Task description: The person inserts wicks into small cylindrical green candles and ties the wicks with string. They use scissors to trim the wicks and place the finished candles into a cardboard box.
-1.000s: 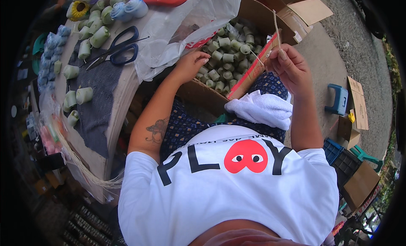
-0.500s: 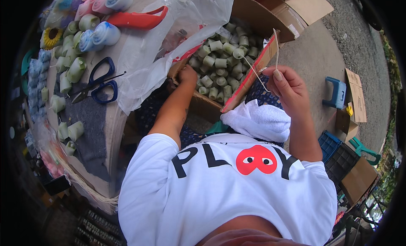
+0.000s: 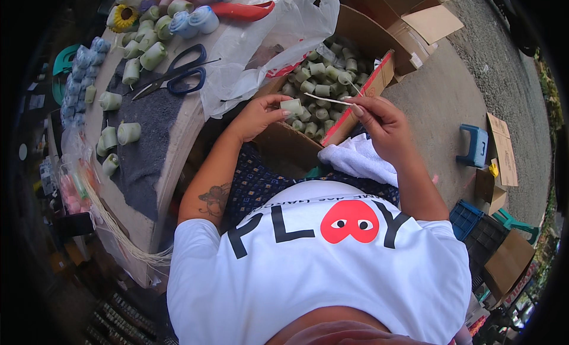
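Observation:
My left hand (image 3: 258,117) pinches a short pale green candle (image 3: 291,107) between thumb and fingers, at the near edge of the cardboard box (image 3: 284,140). In my right hand (image 3: 379,117), thumb and forefinger close on a thin white wick (image 3: 323,98) whose free end points left toward that candle. Another thin strand runs from the right fingers up toward a candle (image 3: 345,77) on top of the pile. Many similar pale green candles (image 3: 320,87) fill the box. A crumpled clear plastic bag (image 3: 237,66) overhangs its left side.
On the table to the left, blue-handled scissors (image 3: 186,75) lie on a dark cloth (image 3: 148,149), near loose green candles (image 3: 128,133) and a red-handled tool (image 3: 246,11). A bundle of wicks (image 3: 112,217) hangs at the table edge. A white towel (image 3: 358,158) rests on my lap. A blue stool (image 3: 473,144) stands right.
My left hand has come up out of the box with a candle. My right hand has moved lower and left, and its wick has tipped from upright to nearly level.

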A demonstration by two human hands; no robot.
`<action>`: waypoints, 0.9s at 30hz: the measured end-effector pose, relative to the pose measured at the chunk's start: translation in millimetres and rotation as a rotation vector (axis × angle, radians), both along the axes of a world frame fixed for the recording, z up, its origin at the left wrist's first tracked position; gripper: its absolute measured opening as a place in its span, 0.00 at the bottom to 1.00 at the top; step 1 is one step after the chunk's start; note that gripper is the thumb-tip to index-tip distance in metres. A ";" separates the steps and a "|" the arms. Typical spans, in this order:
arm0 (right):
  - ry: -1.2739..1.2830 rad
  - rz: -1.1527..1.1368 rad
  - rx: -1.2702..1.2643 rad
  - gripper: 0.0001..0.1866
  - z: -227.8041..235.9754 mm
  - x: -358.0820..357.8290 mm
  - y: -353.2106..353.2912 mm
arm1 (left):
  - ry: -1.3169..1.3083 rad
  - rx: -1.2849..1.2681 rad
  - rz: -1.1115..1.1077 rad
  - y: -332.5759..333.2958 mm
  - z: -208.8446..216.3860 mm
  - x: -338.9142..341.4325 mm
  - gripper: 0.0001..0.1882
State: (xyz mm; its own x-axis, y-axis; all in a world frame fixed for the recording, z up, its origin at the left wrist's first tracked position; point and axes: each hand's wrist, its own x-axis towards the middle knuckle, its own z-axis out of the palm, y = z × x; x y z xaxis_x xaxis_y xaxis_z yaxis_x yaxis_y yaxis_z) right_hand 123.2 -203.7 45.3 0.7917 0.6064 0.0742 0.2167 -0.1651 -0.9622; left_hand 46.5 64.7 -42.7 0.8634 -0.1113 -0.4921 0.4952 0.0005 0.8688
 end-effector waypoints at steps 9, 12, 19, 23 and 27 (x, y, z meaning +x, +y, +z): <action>-0.242 0.181 0.025 0.05 25.5 -69.6 11.0 | -0.342 -0.832 0.383 -22.3 73.2 -104.5 0.25; -0.237 0.189 0.024 0.05 29.9 -81.3 9.4 | -0.366 -0.809 0.550 -36.6 79.4 -113.3 0.24; -0.249 0.184 0.003 0.05 21.8 -104.4 6.3 | -0.256 -0.895 0.645 -59.8 80.7 -116.0 0.20; -0.282 0.166 0.011 0.04 17.2 -113.3 6.9 | -0.309 -0.855 0.688 -67.0 80.8 -117.7 0.18; -0.287 0.153 -0.010 0.04 19.6 -118.4 8.5 | -0.332 -0.949 0.692 -73.8 86.9 -121.2 0.16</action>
State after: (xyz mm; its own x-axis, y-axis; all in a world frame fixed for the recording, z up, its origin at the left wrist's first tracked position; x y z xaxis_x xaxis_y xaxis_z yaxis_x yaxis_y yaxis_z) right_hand 4.8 -195.2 65.0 0.6386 0.7187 0.2751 0.5023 -0.1184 -0.8566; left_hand -74.7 -9.0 44.2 0.9511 0.2269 -0.2095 -0.1074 0.8791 0.4645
